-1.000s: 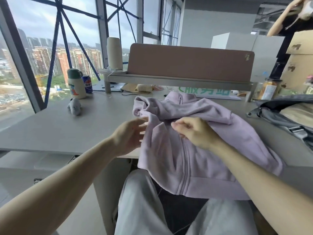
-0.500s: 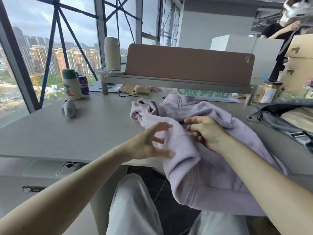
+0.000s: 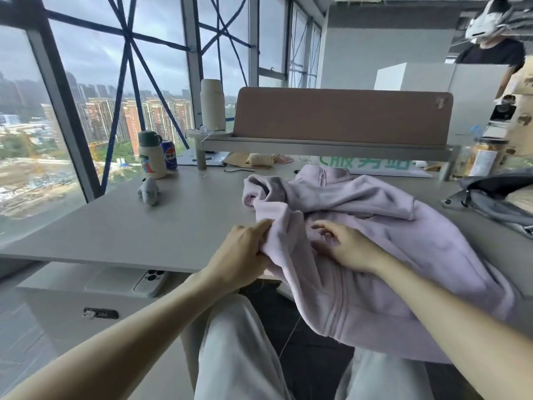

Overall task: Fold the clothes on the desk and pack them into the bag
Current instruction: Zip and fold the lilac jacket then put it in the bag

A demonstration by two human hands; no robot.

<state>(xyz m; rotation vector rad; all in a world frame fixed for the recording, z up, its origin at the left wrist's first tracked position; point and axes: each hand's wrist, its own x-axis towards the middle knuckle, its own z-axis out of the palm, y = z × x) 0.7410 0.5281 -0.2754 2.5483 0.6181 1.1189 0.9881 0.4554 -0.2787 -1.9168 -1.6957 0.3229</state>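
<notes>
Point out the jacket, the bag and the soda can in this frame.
jacket point(image 3: 418, 243): head view, on its chest panel.
bag point(image 3: 496, 210): head view, on its grey side.
soda can point(image 3: 169, 155): head view, on its blue side.

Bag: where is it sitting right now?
Head view, far right: the grey bag lies on the desk, just right of the lilac jacket, in front of the snack jar.

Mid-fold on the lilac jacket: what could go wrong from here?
1. Much of the jacket hangs over the near edge of the desk; if the left hand loses its grip on the front edge, it may slide off.
2. The sleeve lies bunched at the far left, so folding now could trap a lump.
</notes>
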